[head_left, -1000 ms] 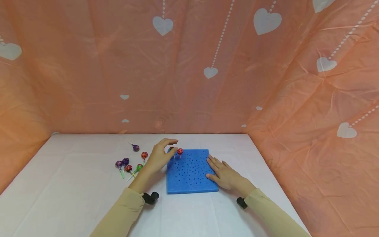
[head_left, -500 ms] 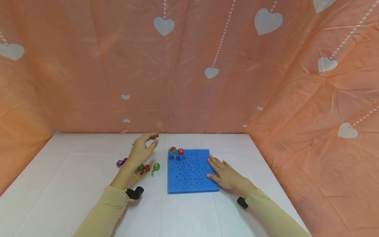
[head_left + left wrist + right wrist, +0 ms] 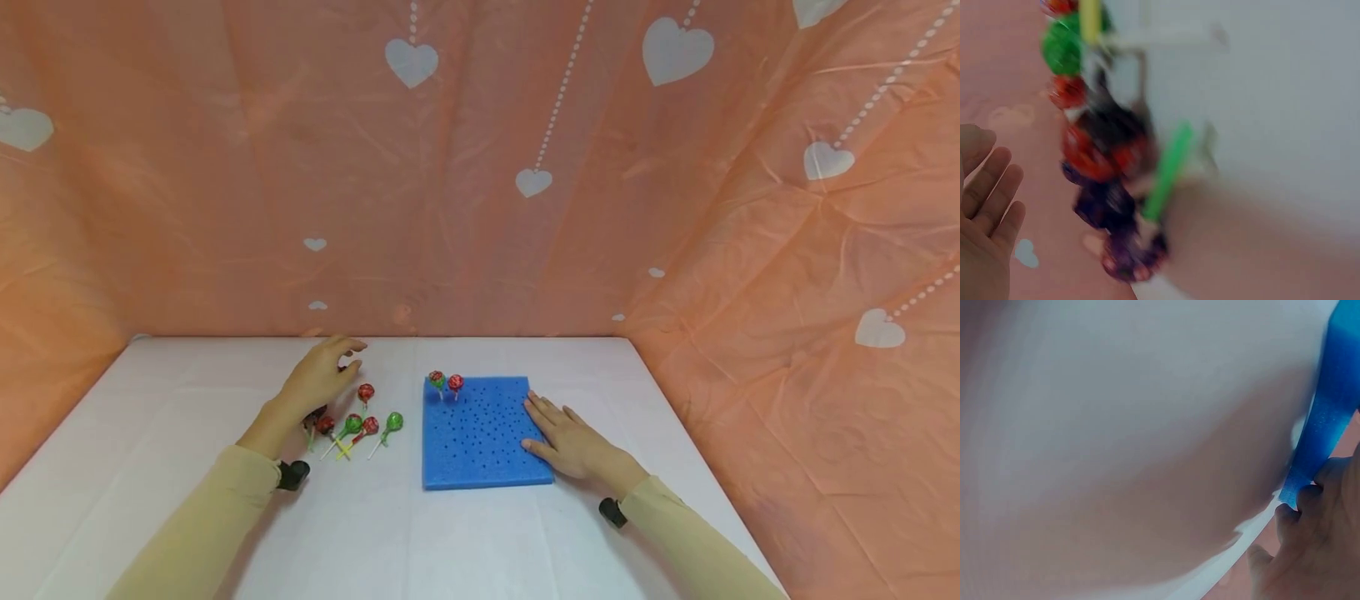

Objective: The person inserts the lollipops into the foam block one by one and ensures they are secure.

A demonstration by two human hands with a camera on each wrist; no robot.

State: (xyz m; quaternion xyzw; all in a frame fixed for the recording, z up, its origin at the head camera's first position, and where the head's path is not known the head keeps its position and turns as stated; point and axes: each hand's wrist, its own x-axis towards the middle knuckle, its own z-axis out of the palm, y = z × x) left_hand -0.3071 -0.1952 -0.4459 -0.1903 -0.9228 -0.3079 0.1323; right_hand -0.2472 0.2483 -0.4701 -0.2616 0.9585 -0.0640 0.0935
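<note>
My left hand (image 3: pixel 317 377) hovers over the far end of a loose group of lollipops, fingers loosely bent with nothing between them. A dark lollipop (image 3: pixel 343 364) shows partly in its thumb gap. Beneath the wrist, purple lollipops (image 3: pixel 1105 203) appear blurred in the left wrist view. To the right lie a red lollipop (image 3: pixel 365 392) and a green one (image 3: pixel 394 421). My right hand (image 3: pixel 573 446) rests flat, fingers straight, on the right edge of a blue foam block (image 3: pixel 487 458) pitted with small holes. Two lollipops (image 3: pixel 455 383) stand upright in its far left corner.
The foam block sits on a white-covered table (image 3: pixel 465 542). An orange curtain (image 3: pixel 480 250) printed with white hearts rises behind the table and along its sides. Black wrist cameras (image 3: pixel 293 475) sit below both hands at the cuffs.
My left hand has moved left, away from the two standing lollipops, to the far end of the loose lollipops. My right hand has stayed on the foam block's edge.
</note>
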